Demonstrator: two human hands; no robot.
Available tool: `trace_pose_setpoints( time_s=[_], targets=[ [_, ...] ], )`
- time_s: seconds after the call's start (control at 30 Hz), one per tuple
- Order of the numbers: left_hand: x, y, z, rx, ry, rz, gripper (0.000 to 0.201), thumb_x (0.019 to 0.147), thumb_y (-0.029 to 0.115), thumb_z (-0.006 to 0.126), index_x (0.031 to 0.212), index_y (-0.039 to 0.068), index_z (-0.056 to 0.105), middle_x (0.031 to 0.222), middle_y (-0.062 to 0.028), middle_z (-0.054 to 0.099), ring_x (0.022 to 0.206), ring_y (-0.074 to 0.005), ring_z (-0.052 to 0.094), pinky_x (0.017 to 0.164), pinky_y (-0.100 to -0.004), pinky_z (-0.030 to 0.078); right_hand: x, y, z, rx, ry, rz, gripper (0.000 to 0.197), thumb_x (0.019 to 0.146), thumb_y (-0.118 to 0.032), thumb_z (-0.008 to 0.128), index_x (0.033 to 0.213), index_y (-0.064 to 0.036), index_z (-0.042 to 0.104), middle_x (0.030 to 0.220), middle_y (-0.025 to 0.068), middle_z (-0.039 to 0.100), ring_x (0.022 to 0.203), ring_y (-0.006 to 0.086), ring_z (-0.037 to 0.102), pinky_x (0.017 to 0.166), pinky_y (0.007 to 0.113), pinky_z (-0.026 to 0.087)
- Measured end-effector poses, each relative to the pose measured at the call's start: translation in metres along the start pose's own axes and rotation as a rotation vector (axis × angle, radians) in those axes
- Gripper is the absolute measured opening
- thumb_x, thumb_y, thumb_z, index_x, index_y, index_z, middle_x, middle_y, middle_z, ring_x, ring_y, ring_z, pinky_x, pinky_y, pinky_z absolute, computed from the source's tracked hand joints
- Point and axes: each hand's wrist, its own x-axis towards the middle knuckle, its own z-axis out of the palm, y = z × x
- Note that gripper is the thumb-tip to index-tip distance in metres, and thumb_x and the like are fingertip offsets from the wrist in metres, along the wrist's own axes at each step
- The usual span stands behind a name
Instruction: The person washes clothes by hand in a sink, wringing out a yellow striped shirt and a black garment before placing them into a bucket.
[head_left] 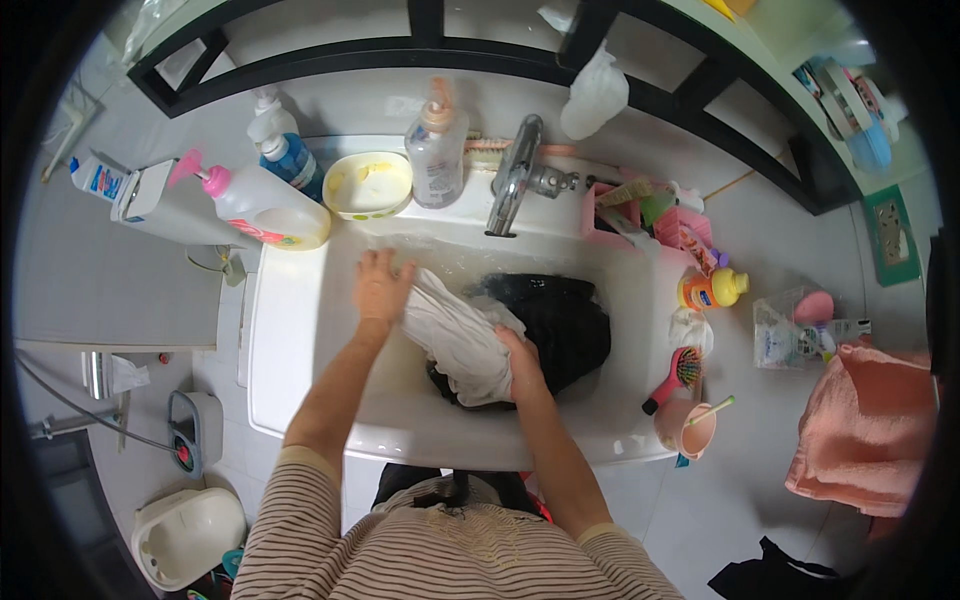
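Observation:
A wet, bunched white cloth (462,338) stretches across the sink (300,360) between my hands. My right hand (522,362) is closed on its right side, fingers partly hidden by the folds. At the cloth's upper left end, my left hand (382,288) has its fingers spread, close to the basin's left inner wall; whether the palm touches the cloth I cannot tell. Dark wet fabric (560,325) lies in the water, partly beneath the white cloth. Behind it stands the metal faucet (515,180), its spout over the basin.
Along the sink's back rim are a soap dish (368,186), a clear pump bottle (437,150) and a large pink-topped bottle (270,205). On the right sit pink baskets (610,215), a yellow-capped bottle (712,290), a hairbrush (675,378) and a pink cup (686,428). A black frame (350,62) runs behind.

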Motion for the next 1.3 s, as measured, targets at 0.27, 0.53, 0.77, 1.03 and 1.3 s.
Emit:
trace_pose_setpoints(
  time_s=[0.27,0.53,0.77,1.03,1.3],
  targets=[
    [-0.047,0.051,0.049,-0.113,-0.304,-0.136,0.034,0.071,0.033,0.066,0.101,0.016,0.068,0.119,-0.0146,0.050,0.104,-0.0372,0.052,0.082,-0.0440,0.047,0.065,0.008,-0.007,0.153,-0.044,0.052,0.053,0.085,-0.031,0.059,0.125,0.0001,0.045,0.118,0.0082,0.050,0.107,0.0211,0.047,0.092,0.030,0.038],
    [-0.134,0.146,0.004,-0.325,-0.163,0.472,0.023,0.066,0.026,0.068,0.081,0.009,0.065,0.098,-0.0129,0.058,0.085,-0.0278,0.059,0.068,-0.0397,0.050,0.061,-0.004,-0.013,0.053,-0.552,-0.615,0.029,0.091,-0.025,0.044,0.111,-0.0046,0.051,0.105,0.0063,0.055,0.096,0.0199,0.053,0.087,0.030,0.044],
    [0.000,0.026,0.023,0.085,-0.066,0.086,0.046,0.079,0.042,0.061,0.114,0.014,0.058,0.114,-0.0159,0.053,0.103,-0.0322,0.053,0.078,-0.0439,0.048,0.008,0.002,-0.014,0.016,0.099,0.011,0.067,0.077,-0.032,0.066,0.130,-0.0003,0.043,0.126,0.0154,0.048,0.114,0.0251,0.048,0.092,0.035,0.040],
    [-0.027,0.037,0.039,0.117,-0.389,-0.180,0.064,0.070,0.044,0.068,0.127,0.022,0.050,0.137,-0.0195,0.034,0.119,-0.0406,0.039,0.097,-0.0444,0.039,0.039,0.008,-0.005,0.087,0.022,0.056,0.066,0.080,-0.039,0.064,0.130,-0.0032,0.042,0.126,0.0123,0.046,0.114,0.0251,0.045,0.095,0.036,0.037],
    [-0.145,0.159,-0.005,-0.404,-0.220,0.458,0.031,0.061,0.023,0.073,0.089,0.011,0.066,0.093,-0.0112,0.059,0.081,-0.0304,0.059,0.067,-0.0393,0.048,0.097,0.016,-0.060,0.240,-0.592,-0.424,0.039,0.088,-0.027,0.049,0.115,-0.0004,0.052,0.104,0.0111,0.057,0.093,0.0225,0.057,0.082,0.035,0.048]
  ],
)
